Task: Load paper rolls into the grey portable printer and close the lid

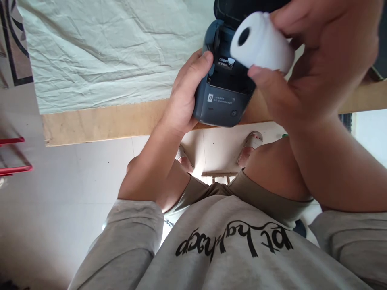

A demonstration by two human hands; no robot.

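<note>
Paper roll (261,42), white, is pinched between my right hand's (314,60) thumb and fingers just above the printer's (222,86) open bay. My left hand (186,94) wraps the printer's side, over the wooden table edge (102,121) beside the cloth (105,48).

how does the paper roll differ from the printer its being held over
The paper roll is white and cylindrical; the printer is dark blue-grey and boxy. The roll is smaller and held up in the air by the right hand; the printer sits at the table edge, gripped from the side by the left hand. The roll is plain, the printer carries a label and button. Each is held by one hand.
</note>
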